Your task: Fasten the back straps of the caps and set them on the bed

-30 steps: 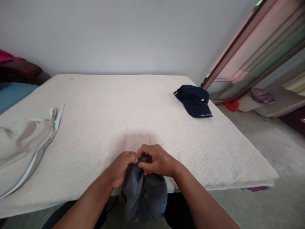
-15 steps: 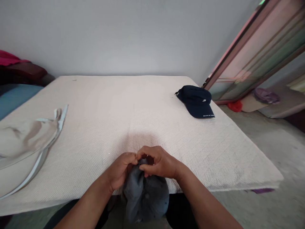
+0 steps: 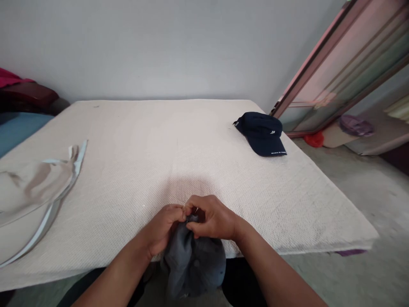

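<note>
"Grey cap (image 3: pixel 206 268) first. Where is it?"

"Right up close, between the two arms. Its top end is up by the fingers at the near edge of the cloth (image 3: pixel 159 145), and the rest hangs down past that edge, over the lap. I can see the button on its crown."

"And the hands?"

"The left hand (image 3: pixel 164 228) pinches the cap's edge with thumb and finger. The right hand (image 3: pixel 219 219) is just beside it, with the fingertips touching or nearly so. Its thumb and first finger curl round and pinch the same bit of edge. How hard they squeeze, I can't tell."

"What's new since a second ago?"

"Not much! Both hands stayed at the same spot, and the cap hangs the same way. The whole view slid a little. Now a tiny pale speck shows in the gap of the right hand, too small to tell what it is."

"What does that mean?"

"I'd say this is small, slow finger work on one bit of the cap. It doesn't look done to me."

"What else is there?"

"The pale hat (image 3: pixel 35 183) lies on the cloth at the left, cut off by the picture's side. The blue cap (image 3: pixel 260 134) sits farther back on the right, its brim toward us. Neither is being touched. Behind is the grey wall (image 3: pixel 159 47)."
</note>
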`<state>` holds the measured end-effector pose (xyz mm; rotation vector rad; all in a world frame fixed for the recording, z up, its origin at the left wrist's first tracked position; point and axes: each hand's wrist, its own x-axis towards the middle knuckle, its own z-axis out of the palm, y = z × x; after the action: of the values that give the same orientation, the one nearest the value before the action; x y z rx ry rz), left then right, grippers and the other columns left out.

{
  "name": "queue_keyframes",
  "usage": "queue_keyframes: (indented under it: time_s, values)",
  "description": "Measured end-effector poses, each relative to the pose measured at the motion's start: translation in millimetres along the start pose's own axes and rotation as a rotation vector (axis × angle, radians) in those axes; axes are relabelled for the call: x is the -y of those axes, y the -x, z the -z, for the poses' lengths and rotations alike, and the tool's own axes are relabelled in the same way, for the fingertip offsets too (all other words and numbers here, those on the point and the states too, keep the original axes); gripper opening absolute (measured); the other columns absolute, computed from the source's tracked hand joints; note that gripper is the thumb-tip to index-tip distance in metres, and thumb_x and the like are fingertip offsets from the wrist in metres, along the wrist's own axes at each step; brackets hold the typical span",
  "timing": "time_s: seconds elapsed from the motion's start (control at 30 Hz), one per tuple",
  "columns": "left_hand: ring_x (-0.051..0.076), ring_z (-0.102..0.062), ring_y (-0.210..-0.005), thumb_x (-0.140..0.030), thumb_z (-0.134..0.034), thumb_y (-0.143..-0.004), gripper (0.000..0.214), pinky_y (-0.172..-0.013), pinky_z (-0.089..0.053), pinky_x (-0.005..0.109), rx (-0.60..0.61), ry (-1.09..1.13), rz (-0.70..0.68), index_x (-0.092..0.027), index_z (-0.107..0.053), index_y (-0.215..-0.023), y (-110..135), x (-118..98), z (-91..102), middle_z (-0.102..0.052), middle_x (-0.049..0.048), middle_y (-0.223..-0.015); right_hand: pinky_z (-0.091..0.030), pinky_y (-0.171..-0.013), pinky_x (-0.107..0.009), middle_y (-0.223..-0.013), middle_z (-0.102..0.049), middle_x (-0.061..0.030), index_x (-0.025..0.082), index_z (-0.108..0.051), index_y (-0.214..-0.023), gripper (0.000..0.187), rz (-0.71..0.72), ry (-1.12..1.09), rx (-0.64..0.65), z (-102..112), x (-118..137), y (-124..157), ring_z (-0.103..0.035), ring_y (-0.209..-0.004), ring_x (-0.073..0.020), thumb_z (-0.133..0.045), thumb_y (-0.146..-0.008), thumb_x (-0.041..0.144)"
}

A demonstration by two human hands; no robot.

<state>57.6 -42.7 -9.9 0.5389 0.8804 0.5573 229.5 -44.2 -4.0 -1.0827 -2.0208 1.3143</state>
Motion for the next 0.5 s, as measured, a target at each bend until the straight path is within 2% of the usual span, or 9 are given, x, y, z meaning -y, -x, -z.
queue_keyframes:
  time_s: [0.13,0.33,0.5]
  values:
    - [0.015,-0.055,-0.052,-0.01,-0.051,-0.057,0.012,-0.055,-0.043,0.027,0.014,-0.005,-0.011,-0.012,-0.063,-0.057,2,1,-1.7,-0.06,0.0035,-0.053,-0.042,-0.052,-0.017,-0.063,-0.059,0.0049,0.02,-0.054,-0.089,0.017,-0.016,-0.081,0.009,-2,-1,0,-0.059,-0.054,-0.0086,-0.058,-0.074,0.014]
    - [0.017,-0.057,-0.055,-0.01,-0.05,-0.06,0.018,-0.059,-0.044,0.029,0.096,-0.025,-0.026,-0.011,-0.067,-0.064,3,2,6.5,-0.062,0.0061,-0.054,-0.045,-0.056,-0.018,-0.075,-0.062,0.0028,0.02,-0.057,-0.093,0.018,-0.016,-0.127,0.058,0,3,-1,-0.063,-0.057,-0.0086,-0.057,-0.077,0.012]
    - [0.019,-0.059,-0.061,-0.012,-0.051,-0.065,0.019,-0.063,-0.044,0.03,0.167,-0.002,-0.017,-0.01,-0.069,-0.069,3,-1,11.0,-0.063,0.0074,-0.057,-0.047,-0.054,-0.018,-0.079,-0.061,0.0018,0.02,-0.057,-0.096,0.017,-0.016,-0.224,0.094,2,1,-1,-0.064,-0.058,-0.0095,-0.06,-0.079,0.017]
